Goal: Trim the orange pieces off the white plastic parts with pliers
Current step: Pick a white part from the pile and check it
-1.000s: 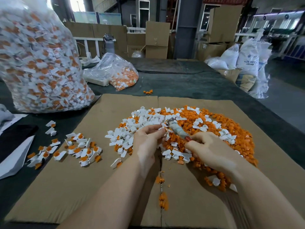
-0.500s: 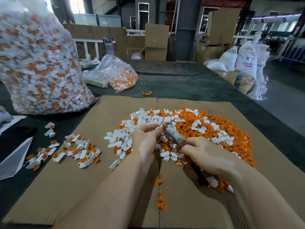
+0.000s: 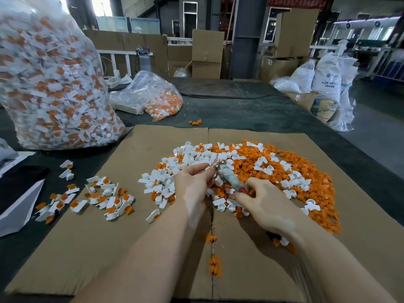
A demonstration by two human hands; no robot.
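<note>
The left hand (image 3: 193, 182) pinches a small white part (image 3: 211, 167) over the pile (image 3: 251, 171) on the bench. The right hand (image 3: 264, 202) grips the pliers (image 3: 225, 176). The part looks light, hard and maybe slippery, so hold its white end.
</note>
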